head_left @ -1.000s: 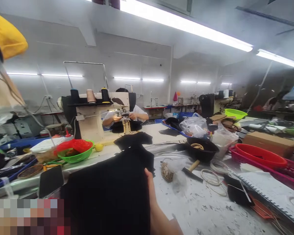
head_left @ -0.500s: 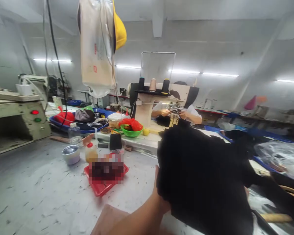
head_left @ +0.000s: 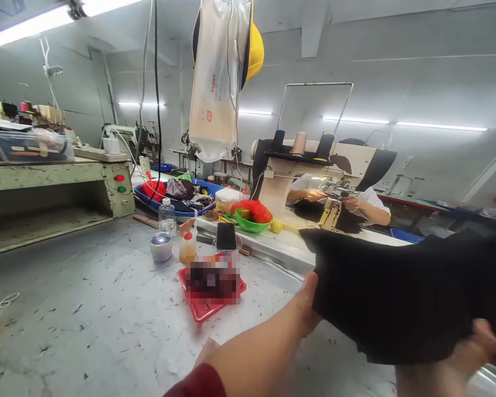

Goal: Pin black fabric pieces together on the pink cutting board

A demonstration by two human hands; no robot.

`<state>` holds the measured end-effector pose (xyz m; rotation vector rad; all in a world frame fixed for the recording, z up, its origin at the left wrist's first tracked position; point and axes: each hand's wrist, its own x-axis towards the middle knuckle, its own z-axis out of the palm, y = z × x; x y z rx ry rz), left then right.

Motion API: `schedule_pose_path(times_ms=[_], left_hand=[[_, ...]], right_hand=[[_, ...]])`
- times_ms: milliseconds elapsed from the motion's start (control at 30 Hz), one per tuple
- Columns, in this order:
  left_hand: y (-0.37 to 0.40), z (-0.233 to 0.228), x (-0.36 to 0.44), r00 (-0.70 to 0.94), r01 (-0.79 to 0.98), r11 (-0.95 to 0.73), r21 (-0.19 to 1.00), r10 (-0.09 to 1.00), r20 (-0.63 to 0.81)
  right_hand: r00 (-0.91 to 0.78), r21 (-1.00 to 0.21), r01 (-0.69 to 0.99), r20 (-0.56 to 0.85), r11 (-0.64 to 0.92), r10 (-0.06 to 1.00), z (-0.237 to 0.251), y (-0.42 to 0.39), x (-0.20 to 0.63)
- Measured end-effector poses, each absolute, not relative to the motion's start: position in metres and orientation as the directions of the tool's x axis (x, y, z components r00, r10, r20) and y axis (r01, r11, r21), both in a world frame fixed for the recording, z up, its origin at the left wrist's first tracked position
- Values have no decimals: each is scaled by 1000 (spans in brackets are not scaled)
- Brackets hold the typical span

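A broad piece of black fabric is raised over the right side of the table, its edges uneven. At its left edge my left hand is closed on it, thumb in front and the other fingers mostly hidden behind the cloth. Toward the lower right my right hand, slightly blurred, grips the fabric from below. More dark cloth runs past it to the right edge of the view.
A red tray with blurred-out contents lies left of my arm. Nearby are a bottle of yellowish liquid, a lidded tub and a black phone-like slab. Behind, a co-worker sits at a sewing machine.
My view has swung left, so the surroundings sit further right. The black fabric has spread out wider, and my right hand has come into plain sight.
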<state>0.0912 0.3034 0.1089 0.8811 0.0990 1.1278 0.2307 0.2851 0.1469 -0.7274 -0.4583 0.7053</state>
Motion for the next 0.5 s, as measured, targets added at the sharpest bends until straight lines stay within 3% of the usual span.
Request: schedule_pose_path(times_ms=[67, 133, 167, 267, 400, 500], left_hand=[[307, 96, 81, 470, -692, 246, 679, 867, 164], [306, 80, 66, 455, -651, 364, 666, 889, -41], [305, 72, 58, 430, -646, 396, 653, 895, -118], [299, 60, 44, 334, -646, 398, 651, 915, -228], [286, 58, 38, 274, -531, 394, 751, 918, -288], [259, 38, 19, 242, -258, 329, 908, 932, -269]], right_hand=[[648, -750, -484, 39, 451, 761, 114, 304, 227], [595, -796, -568, -219, 212, 773, 76, 321, 223], [596, -814, -558, -261, 158, 760, 60, 327, 220], [596, -794, -603, -383, 78, 706, 28, 336, 215], [642, -817, -570, -379, 84, 667, 18, 340, 220], [646, -880, -468, -275, 84, 713, 8, 336, 233]])
